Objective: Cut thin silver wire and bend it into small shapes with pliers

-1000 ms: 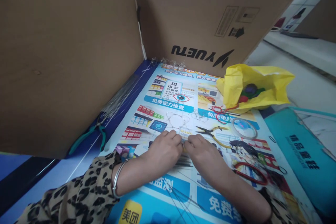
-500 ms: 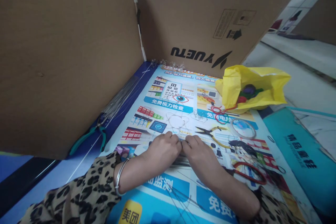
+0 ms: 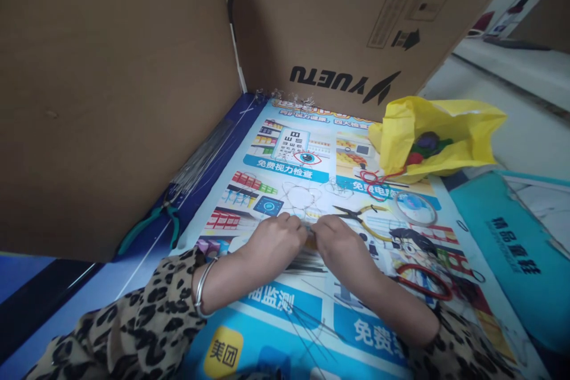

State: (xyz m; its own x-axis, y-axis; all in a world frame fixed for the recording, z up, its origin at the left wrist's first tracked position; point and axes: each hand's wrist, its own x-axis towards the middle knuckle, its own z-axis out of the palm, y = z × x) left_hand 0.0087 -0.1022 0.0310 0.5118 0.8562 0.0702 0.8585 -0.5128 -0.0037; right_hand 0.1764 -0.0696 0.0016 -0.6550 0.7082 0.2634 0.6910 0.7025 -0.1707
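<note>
My left hand (image 3: 285, 239) and my right hand (image 3: 339, 243) come together over the printed poster, fingertips a small gap apart. Both are closed in a pinch, backs toward me, and what they grip is hidden behind the fingers. Under them lies a bundle of thin grey wires (image 3: 305, 262). More loose wires (image 3: 307, 326) cross the poster nearer to me. Just beyond the hands rests a thin wire bent into a flower-like outline (image 3: 285, 191). Pliers with yellow handles (image 3: 363, 218) lie beside my right hand, their dark jaws pointing left.
Tall cardboard panels (image 3: 124, 101) stand left and behind. Teal-handled pliers (image 3: 155, 222) and straight wires (image 3: 205, 154) lie along the left panel. At right are a yellow bag (image 3: 467, 136) with coloured bundles, a clear ring (image 3: 434, 214), a red coil (image 3: 430, 291) and a teal box (image 3: 499, 237).
My fingertips have parted slightly, with a small gap now between the hands. The view has shifted a little; the surrounding objects lie as before.
</note>
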